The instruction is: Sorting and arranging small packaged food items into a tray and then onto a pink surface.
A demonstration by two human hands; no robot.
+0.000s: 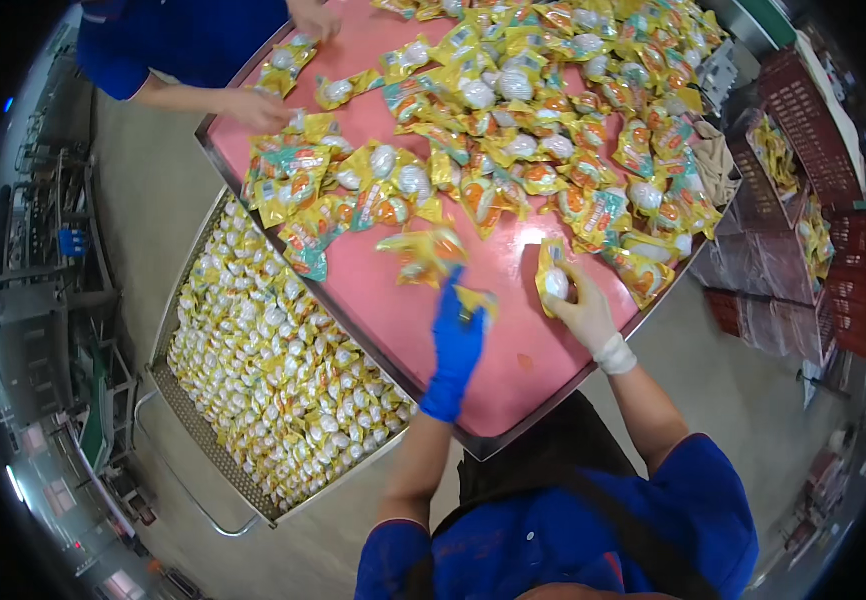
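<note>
My right hand, in a white glove, grips a yellow plastic packet with a pale egg-shaped item showing inside. It is just above the pink tabletop, near the right edge. My left hand wears a blue glove and is blurred. A small yellow packet is in its fingers, partly hidden by them. Past the fingertips, one or more blurred yellow packets are at the near side of the heap; whether the hand touches them is unclear. The heap of printed packets covers the far part of the table.
A perforated metal cart full of similar packets stands below the table's left edge. Across the table, a co-worker's hands touch packets. Dark red crates are stacked at right. A beige cloth lies at the table's right edge.
</note>
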